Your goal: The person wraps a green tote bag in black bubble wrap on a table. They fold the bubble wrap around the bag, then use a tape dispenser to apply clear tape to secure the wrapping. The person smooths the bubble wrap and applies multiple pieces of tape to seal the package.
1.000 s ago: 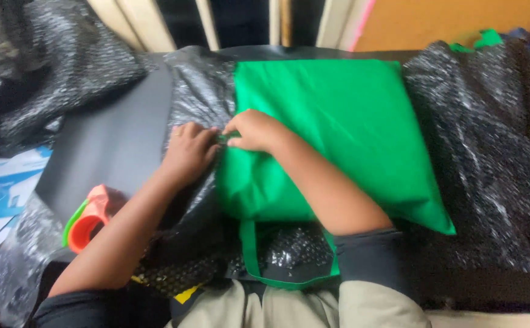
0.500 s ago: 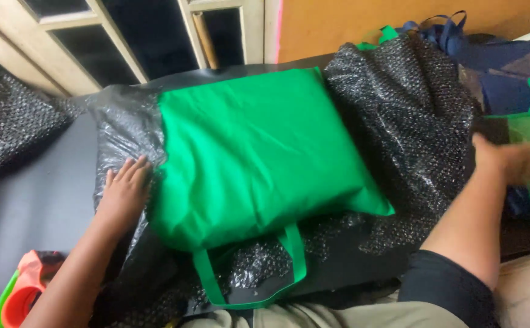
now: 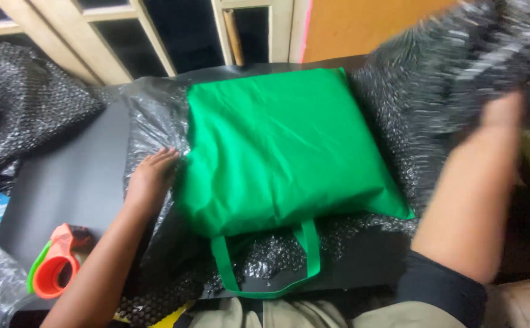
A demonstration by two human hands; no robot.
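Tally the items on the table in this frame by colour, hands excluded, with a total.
Green: 1, the fabric bag
Black: 2, the bubble wrap under the bag and the dark board
Orange: 1, the tape dispenser
Total: 4

A: Where does the view look from?
B: From the person's head, steeply down and forward over a table (image 3: pixel 64 182), close in.
A: What frames it?
B: Left hand (image 3: pixel 150 176) flat, right hand (image 3: pixel 503 112) raised at the edge. Only one view.
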